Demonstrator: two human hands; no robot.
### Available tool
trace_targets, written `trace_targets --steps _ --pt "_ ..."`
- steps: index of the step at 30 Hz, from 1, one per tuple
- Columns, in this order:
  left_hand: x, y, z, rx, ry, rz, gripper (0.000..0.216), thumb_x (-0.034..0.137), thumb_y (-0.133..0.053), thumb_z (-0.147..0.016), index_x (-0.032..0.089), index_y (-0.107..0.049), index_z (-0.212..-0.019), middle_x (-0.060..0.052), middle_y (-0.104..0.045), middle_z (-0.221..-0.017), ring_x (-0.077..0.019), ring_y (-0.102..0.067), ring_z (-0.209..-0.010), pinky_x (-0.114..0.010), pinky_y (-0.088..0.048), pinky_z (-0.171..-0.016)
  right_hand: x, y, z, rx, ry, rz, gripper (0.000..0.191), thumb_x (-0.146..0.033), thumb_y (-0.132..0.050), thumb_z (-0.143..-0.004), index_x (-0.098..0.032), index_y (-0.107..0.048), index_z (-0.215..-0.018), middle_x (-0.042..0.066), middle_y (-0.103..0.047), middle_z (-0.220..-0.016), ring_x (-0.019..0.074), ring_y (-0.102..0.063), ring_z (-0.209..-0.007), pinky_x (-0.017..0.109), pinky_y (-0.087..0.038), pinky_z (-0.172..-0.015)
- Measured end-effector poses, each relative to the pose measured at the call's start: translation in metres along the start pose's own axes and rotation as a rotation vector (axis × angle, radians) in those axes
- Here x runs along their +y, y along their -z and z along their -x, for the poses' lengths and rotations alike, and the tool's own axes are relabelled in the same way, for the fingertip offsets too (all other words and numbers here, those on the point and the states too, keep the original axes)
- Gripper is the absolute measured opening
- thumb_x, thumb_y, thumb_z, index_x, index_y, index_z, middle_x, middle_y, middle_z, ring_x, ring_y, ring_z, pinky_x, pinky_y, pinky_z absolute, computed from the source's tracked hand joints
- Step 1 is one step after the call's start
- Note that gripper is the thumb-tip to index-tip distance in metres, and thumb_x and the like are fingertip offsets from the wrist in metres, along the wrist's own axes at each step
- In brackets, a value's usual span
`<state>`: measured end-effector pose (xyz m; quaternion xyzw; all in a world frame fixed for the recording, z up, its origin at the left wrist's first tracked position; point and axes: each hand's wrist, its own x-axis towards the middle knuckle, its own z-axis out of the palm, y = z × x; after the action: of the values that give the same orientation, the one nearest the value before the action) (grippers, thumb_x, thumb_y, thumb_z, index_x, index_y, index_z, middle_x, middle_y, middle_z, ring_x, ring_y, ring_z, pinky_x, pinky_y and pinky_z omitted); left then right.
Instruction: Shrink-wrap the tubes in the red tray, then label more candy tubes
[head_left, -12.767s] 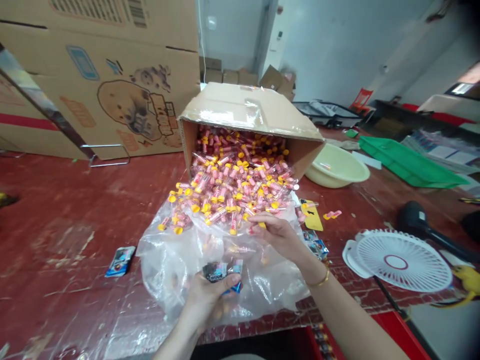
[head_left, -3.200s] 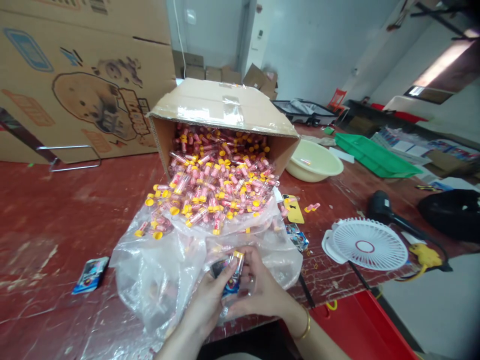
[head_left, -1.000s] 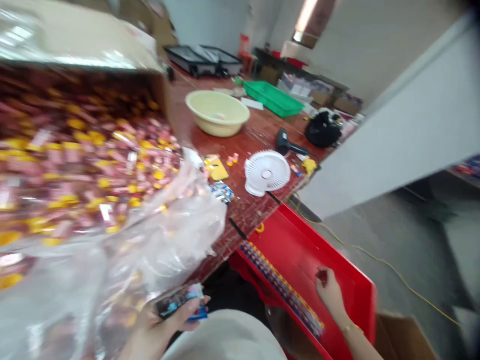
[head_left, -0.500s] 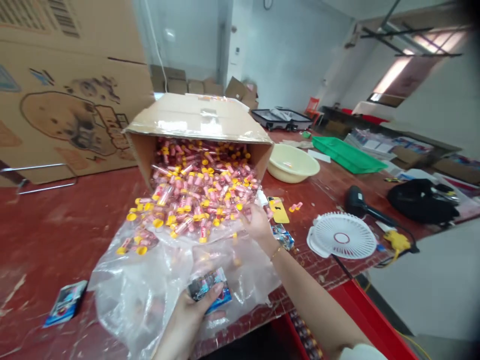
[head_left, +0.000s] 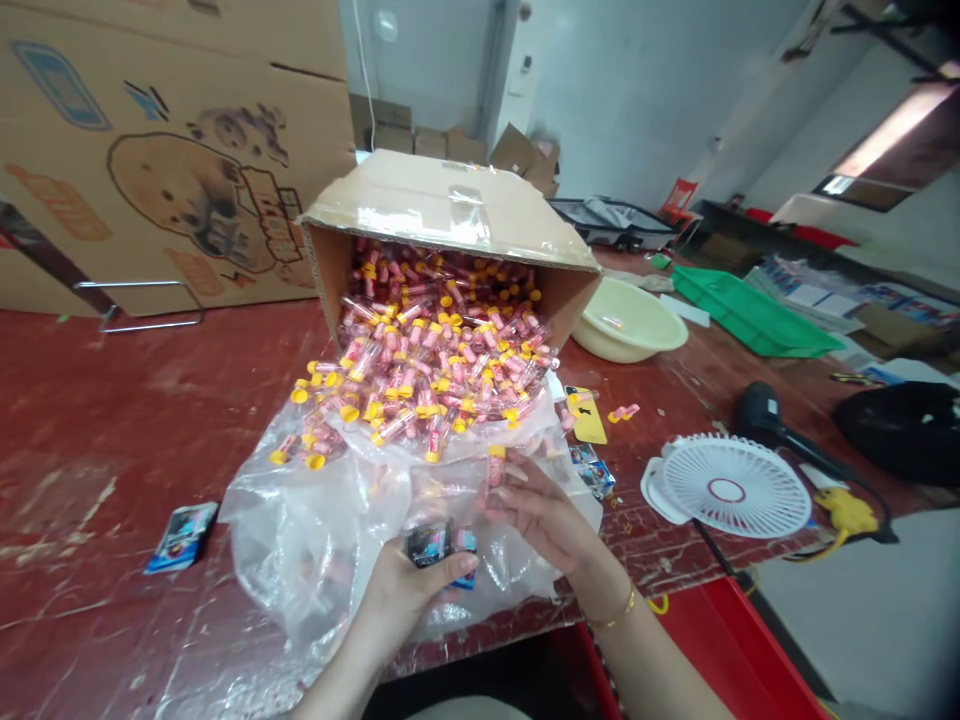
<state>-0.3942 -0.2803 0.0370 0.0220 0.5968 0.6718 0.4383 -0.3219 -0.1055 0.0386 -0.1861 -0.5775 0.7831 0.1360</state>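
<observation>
Near the table's front edge, my left hand (head_left: 412, 580) is closed around blue-and-black printed packets (head_left: 429, 545), thumb on top. Just right of it, my right hand (head_left: 541, 512) holds a small clear tube with a yellow cap and pink contents (head_left: 496, 466) between thumb and fingers, cap upward. Behind both hands, many similar yellow-capped tubes (head_left: 431, 365) spill from a cardboard box (head_left: 457, 205) lying on its side. They rest partly on a clear plastic sheet (head_left: 322, 540), which spreads under my hands.
A blue packet (head_left: 182, 537) lies at left, and more packets (head_left: 592, 470) lie at right beside a yellow phone (head_left: 589, 420). Further right are a white round fan (head_left: 726, 487), a black hair dryer (head_left: 761, 415), a cream basin (head_left: 630, 325) and a green tray (head_left: 750, 312). A large printed carton (head_left: 187, 190) stands back left.
My right hand has come back from the pile toward my left hand, now with a yellow-capped tube in its fingers. My left hand keeps the packets. The camera view has shifted left.
</observation>
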Motion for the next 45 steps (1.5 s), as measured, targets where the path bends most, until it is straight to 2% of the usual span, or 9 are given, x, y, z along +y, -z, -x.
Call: trace_targets --steps 2,4,13,21,25,30,36,42,45 --pt "0.001 -0.001 0.001 -0.042 -0.035 -0.026 0.034 0.038 -0.085 -0.049 0.016 -0.063 -0.063 0.006 -0.053 -0.052 -0.0103 -0.050 -0.049 -0.022 -0.044 -0.046 -0.005 -0.009 0.006 -0.070 0.027 -0.124 0.058 -0.028 -0.076 -0.070 -0.032 -0.043 -0.117 -0.003 -0.063 -0.091 0.0165 -0.069 -0.077 0.038 -0.055 -0.079" --pt "0.004 -0.001 0.003 -0.061 -0.044 -0.078 0.031 0.038 -0.084 -0.052 0.015 -0.066 -0.064 0.005 -0.055 -0.053 -0.0106 -0.051 -0.050 -0.022 -0.044 -0.046 -0.011 -0.014 0.008 -0.088 0.104 -0.109 0.054 -0.028 -0.077 -0.070 -0.033 -0.042 -0.111 -0.004 -0.060 -0.094 0.0150 -0.068 -0.077 0.037 -0.055 -0.079" --pt "0.014 -0.003 0.006 -0.156 -0.009 -0.205 0.026 0.033 -0.084 -0.053 0.015 -0.066 -0.057 0.005 -0.054 -0.048 -0.0108 -0.049 -0.045 -0.021 -0.045 -0.039 -0.032 -0.010 0.018 -0.226 0.387 0.420 0.022 -0.020 -0.059 -0.086 -0.025 -0.049 -0.104 0.004 -0.051 -0.097 0.0151 -0.058 -0.086 0.036 -0.052 -0.083" --pt "0.001 0.006 0.001 -0.116 -0.044 -0.245 0.028 0.035 -0.081 -0.058 0.014 -0.069 -0.072 0.004 -0.061 -0.054 -0.0109 -0.051 -0.045 -0.021 -0.044 -0.042 -0.030 -0.004 0.008 -0.173 0.328 0.427 0.024 -0.023 -0.061 -0.084 -0.025 -0.046 -0.103 0.000 -0.052 -0.088 0.0131 -0.058 -0.077 0.032 -0.052 -0.075" --pt "0.000 0.006 0.000 -0.141 -0.061 -0.287 0.030 0.037 -0.081 -0.059 0.015 -0.068 -0.074 0.004 -0.059 -0.056 -0.0113 -0.050 -0.047 -0.022 -0.043 -0.043 -0.037 -0.005 0.007 -0.280 0.299 0.555 0.026 -0.022 -0.063 -0.082 -0.024 -0.049 -0.105 0.001 -0.053 -0.090 0.0125 -0.056 -0.075 0.031 -0.052 -0.073" --pt "0.000 0.008 -0.004 -0.187 -0.091 -0.303 0.029 0.043 -0.076 -0.065 0.016 -0.066 -0.068 0.003 -0.057 -0.057 -0.0120 -0.051 -0.052 -0.022 -0.044 -0.048 -0.024 -0.004 -0.001 -0.310 0.102 0.258 0.032 -0.031 -0.069 -0.078 -0.025 -0.045 -0.098 -0.003 -0.052 -0.081 0.0108 -0.056 -0.069 0.029 -0.052 -0.068" --pt "-0.003 0.010 -0.007 -0.174 -0.077 -0.217 0.026 0.037 -0.080 -0.060 0.015 -0.068 -0.068 0.003 -0.056 -0.057 -0.0116 -0.049 -0.055 -0.023 -0.041 -0.054 -0.017 0.000 0.002 -0.133 0.251 0.358 0.026 -0.029 -0.067 -0.080 -0.025 -0.048 -0.098 0.000 -0.054 -0.088 0.0117 -0.059 -0.075 0.030 -0.052 -0.073" --pt "-0.001 0.003 -0.005 -0.131 -0.117 -0.185 0.026 0.034 -0.082 -0.056 0.016 -0.065 -0.061 0.004 -0.055 -0.055 -0.0112 -0.046 -0.053 -0.023 -0.037 -0.052 -0.039 -0.006 0.013 -0.196 0.403 0.682 0.021 -0.021 -0.061 -0.083 -0.023 -0.051 -0.101 0.003 -0.058 -0.093 0.0147 -0.057 -0.080 0.032 -0.051 -0.075" --pt "0.000 0.003 -0.006 -0.130 -0.127 -0.264 0.026 0.036 -0.081 -0.057 0.017 -0.064 -0.060 0.006 -0.051 -0.051 -0.0107 -0.043 -0.049 -0.023 -0.036 -0.050 -0.039 -0.008 0.011 -0.234 0.380 0.691 0.021 -0.021 -0.062 -0.082 -0.023 -0.052 -0.100 0.001 -0.058 -0.087 0.0136 -0.056 -0.075 0.031 -0.050 -0.073"
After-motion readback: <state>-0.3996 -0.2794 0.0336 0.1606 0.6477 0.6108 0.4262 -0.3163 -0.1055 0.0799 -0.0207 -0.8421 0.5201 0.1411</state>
